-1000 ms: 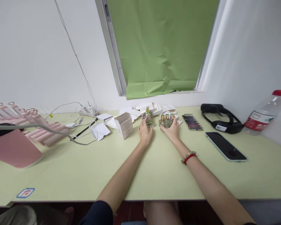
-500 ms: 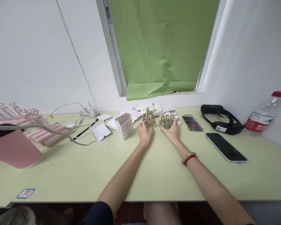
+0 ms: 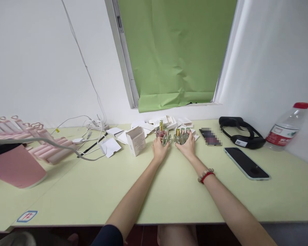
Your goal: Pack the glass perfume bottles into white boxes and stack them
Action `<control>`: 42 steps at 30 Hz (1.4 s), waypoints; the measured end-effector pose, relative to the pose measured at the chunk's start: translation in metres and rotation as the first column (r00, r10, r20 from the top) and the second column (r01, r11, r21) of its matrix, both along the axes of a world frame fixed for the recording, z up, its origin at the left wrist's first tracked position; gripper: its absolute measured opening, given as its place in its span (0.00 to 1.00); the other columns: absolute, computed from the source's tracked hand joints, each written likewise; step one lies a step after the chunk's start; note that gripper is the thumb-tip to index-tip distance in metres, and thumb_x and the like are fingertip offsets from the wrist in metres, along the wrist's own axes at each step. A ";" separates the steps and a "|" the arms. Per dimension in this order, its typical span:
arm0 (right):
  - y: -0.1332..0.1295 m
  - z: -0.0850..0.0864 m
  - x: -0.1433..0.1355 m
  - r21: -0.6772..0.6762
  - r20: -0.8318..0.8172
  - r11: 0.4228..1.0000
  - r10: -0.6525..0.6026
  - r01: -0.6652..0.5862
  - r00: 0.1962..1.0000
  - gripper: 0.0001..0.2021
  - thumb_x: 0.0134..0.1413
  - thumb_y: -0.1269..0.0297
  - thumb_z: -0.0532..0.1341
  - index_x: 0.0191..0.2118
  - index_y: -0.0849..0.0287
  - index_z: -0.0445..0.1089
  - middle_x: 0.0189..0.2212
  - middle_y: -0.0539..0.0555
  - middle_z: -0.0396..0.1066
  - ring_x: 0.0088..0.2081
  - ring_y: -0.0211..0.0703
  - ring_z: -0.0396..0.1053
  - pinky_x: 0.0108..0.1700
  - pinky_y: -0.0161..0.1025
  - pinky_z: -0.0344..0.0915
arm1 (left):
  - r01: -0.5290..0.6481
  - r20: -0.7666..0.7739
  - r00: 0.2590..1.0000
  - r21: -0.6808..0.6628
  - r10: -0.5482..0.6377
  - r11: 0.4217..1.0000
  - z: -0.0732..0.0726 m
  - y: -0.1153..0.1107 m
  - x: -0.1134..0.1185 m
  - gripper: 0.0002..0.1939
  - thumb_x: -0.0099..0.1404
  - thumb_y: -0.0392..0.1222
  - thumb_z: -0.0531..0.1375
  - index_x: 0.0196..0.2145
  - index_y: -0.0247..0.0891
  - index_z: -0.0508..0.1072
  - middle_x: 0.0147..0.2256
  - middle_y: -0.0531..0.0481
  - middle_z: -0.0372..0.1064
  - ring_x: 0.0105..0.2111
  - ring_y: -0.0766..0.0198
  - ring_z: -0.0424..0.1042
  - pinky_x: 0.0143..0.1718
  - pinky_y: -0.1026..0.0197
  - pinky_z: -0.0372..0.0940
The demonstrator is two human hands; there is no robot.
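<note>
My left hand (image 3: 159, 150) is closed around a small clear glass perfume bottle (image 3: 166, 139) with a silvery cap. Just behind it stand gold-capped bottles, one with a reddish body (image 3: 160, 132). To the right, my right hand (image 3: 187, 147) is curled against a row of similar glass bottles, its fingers partly hiding them. A gold-capped bottle (image 3: 178, 137) is at that row's left end, with silvery-capped ones beside it. A narrow gap separates the left hand's bottle from this row. An upright white carton (image 3: 136, 140) stands left of my left hand.
Flattened white boxes (image 3: 164, 121) lie piled by the wall. Two phones (image 3: 246, 163), a black headset (image 3: 242, 133) and a water bottle (image 3: 282, 128) are at right. Cables (image 3: 96, 135), pink tube-shaped items (image 3: 53, 150) and a pink container (image 3: 16, 165) occupy the left.
My left hand has moved its bottle slightly right and nearer to me, away from the gold-capped ones behind. The right hand stays at its row. The whole view has shifted a little.
</note>
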State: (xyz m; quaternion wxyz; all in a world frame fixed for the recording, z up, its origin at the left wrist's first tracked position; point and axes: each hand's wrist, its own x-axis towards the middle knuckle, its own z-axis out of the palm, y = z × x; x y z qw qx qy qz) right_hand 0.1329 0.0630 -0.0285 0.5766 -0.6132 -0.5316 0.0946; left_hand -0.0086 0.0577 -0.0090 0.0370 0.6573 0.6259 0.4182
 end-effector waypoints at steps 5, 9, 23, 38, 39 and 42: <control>0.001 0.001 0.001 -0.032 0.006 0.999 0.003 -0.003 1.000 0.50 0.27 0.61 0.65 0.60 0.67 0.43 0.50 0.66 0.56 0.53 0.58 0.54 0.54 0.49 0.53 | -0.006 -0.038 0.999 0.035 0.007 0.999 0.000 -0.004 0.002 0.13 0.55 0.41 0.57 0.39 0.37 0.63 0.40 0.43 0.65 0.45 0.53 0.63 0.44 0.52 0.58; 0.003 -0.002 0.000 -0.028 0.012 1.000 -0.003 0.003 1.000 0.49 0.29 0.59 0.65 0.60 0.65 0.42 0.51 0.67 0.55 0.53 0.60 0.53 0.53 0.52 0.53 | 0.043 -0.054 0.998 0.155 -0.035 0.987 0.000 -0.007 0.005 0.20 0.56 0.39 0.56 0.47 0.37 0.59 0.45 0.42 0.63 0.48 0.53 0.60 0.47 0.52 0.56; -0.003 0.003 -0.006 -0.090 0.004 0.992 -0.086 0.086 0.996 0.50 0.30 0.51 0.65 0.60 0.66 0.45 0.49 0.70 0.57 0.50 0.64 0.57 0.47 0.53 0.57 | 0.131 -0.222 0.972 0.265 -0.072 0.955 0.000 -0.016 0.015 0.20 0.57 0.38 0.53 0.48 0.37 0.60 0.49 0.40 0.58 0.51 0.52 0.57 0.50 0.53 0.54; -0.002 0.014 0.002 0.066 -0.336 0.997 -0.004 0.028 0.942 0.26 0.48 0.55 0.51 0.51 0.65 0.62 0.48 0.63 0.62 0.51 0.50 0.58 0.55 0.46 0.51 | 0.529 -0.317 0.784 -0.109 -0.534 0.841 -0.007 -0.017 0.023 0.36 0.57 0.27 0.48 0.62 0.39 0.44 0.63 0.41 0.39 0.62 0.53 0.42 0.58 0.49 0.49; 0.000 0.013 0.003 0.072 -0.350 0.997 -0.005 0.032 0.937 0.25 0.49 0.55 0.50 0.49 0.65 0.63 0.48 0.63 0.63 0.51 0.50 0.59 0.54 0.46 0.52 | 0.534 -0.311 0.773 -0.149 -0.552 0.832 -0.008 -0.016 0.023 0.37 0.56 0.27 0.48 0.62 0.40 0.44 0.63 0.41 0.37 0.63 0.52 0.40 0.58 0.48 0.49; 0.004 0.010 0.007 0.083 -0.379 0.995 -0.010 0.045 0.925 0.23 0.49 0.55 0.49 0.45 0.64 0.66 0.45 0.63 0.66 0.49 0.50 0.61 0.53 0.46 0.53 | 0.534 -0.317 0.755 -0.210 -0.574 0.819 -0.008 -0.014 0.021 0.38 0.55 0.25 0.48 0.62 0.43 0.45 0.64 0.41 0.34 0.63 0.50 0.40 0.57 0.46 0.49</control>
